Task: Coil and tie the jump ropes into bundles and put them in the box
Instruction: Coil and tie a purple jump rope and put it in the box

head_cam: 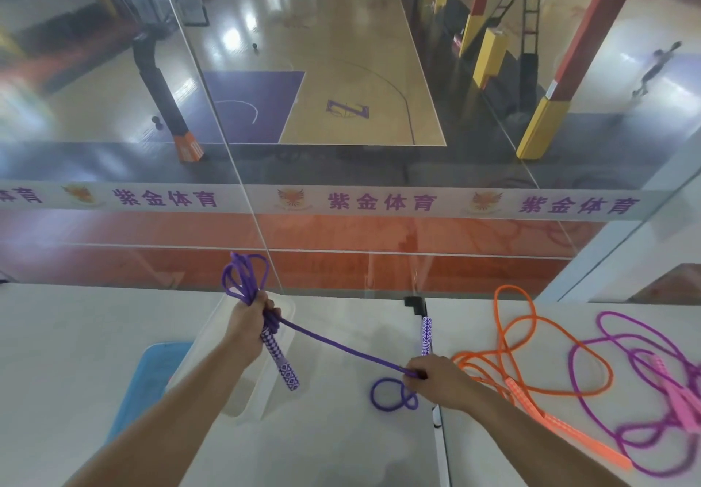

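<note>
Left hand [248, 325] clenches coiled purple jump rope [242, 278] above clear box [242, 391]; right hand [436, 380] pinches its tail, wrap seemingly unfinished. Orange rope [508, 354], magenta rope [607, 372] loose on table [57, 354].

- 紫金体育 in purple characters, repeated along the white banner strip [379, 202] across the glass railing, each repeat beside an orange winged emblem [291, 198].
- Large purple letter "Z" painted on the wooden court floor [348, 109] below.
</note>
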